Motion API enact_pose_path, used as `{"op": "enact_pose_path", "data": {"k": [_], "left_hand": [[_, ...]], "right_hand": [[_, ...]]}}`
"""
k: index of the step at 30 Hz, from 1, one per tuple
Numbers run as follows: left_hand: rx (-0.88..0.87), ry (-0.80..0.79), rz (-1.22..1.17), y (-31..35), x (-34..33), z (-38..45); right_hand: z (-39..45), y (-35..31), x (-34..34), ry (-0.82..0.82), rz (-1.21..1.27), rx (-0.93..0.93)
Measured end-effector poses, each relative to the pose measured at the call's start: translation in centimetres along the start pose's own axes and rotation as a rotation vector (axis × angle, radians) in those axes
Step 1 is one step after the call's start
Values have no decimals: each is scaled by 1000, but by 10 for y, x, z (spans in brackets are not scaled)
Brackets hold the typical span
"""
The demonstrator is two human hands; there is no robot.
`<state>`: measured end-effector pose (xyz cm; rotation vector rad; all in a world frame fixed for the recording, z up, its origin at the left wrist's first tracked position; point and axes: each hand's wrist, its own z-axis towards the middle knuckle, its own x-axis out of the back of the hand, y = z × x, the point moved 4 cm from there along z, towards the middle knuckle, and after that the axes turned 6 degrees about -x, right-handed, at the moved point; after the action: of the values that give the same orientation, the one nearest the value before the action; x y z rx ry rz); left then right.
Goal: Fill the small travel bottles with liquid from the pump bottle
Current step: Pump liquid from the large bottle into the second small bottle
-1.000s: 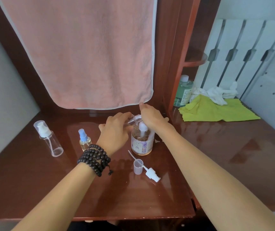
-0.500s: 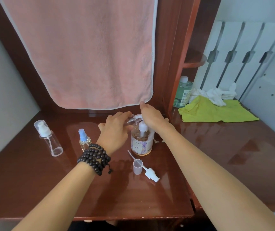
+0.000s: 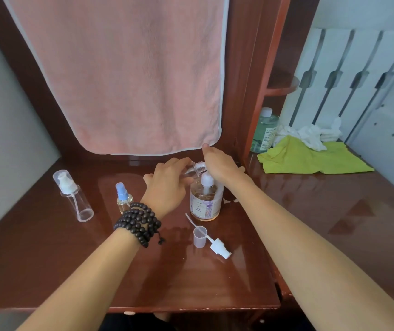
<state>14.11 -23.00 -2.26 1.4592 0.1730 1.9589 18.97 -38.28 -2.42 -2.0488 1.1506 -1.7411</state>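
The pump bottle (image 3: 206,201), clear with amber liquid and a flowery label, stands mid-table. My right hand (image 3: 221,164) presses down on its white pump head. My left hand (image 3: 167,186), with a dark bead bracelet on the wrist, grips a small clear travel bottle (image 3: 196,167) tilted with its threaded neck at the pump spout. A removed white spray top (image 3: 218,247) and a clear cap (image 3: 200,236) lie in front of the pump bottle. A small blue-topped spray bottle (image 3: 123,198) and an empty clear pump bottle (image 3: 73,195) stand to the left.
The red-brown wooden table (image 3: 48,263) carries everything. A pink towel (image 3: 124,75) hangs behind. To the right stand a green liquid bottle (image 3: 264,130), a lime cloth (image 3: 310,158) and white crumpled cloth (image 3: 310,134).
Little has changed; both hands stay at the pump bottle, the right hand still on the pump head and the left holding the travel bottle at the spout.
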Motion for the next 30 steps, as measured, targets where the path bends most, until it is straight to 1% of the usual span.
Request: {"op": "enact_pose_path", "data": {"k": [6, 9, 14, 18, 23, 26, 30], "left_hand": [[5, -19, 38, -1, -11, -5], [18, -19, 17, -4, -10, -6], [5, -41, -6, 2, 3, 1], [4, -32, 15, 2, 0, 1], [28, -30, 8, -3, -12, -5], [27, -32, -4, -5, -9, -4], [0, -16, -56, -2, 1, 2]], "right_hand": [[-4, 10, -9, 4, -48, -69], [-5, 7, -9, -1, -67, -67], [-4, 1, 3, -3, 14, 2], [-6, 3, -1, -18, 2, -14], [-5, 12, -9, 6, -50, -78], [-6, 10, -7, -2, -53, -69], [-4, 2, 3, -24, 13, -24]]}}
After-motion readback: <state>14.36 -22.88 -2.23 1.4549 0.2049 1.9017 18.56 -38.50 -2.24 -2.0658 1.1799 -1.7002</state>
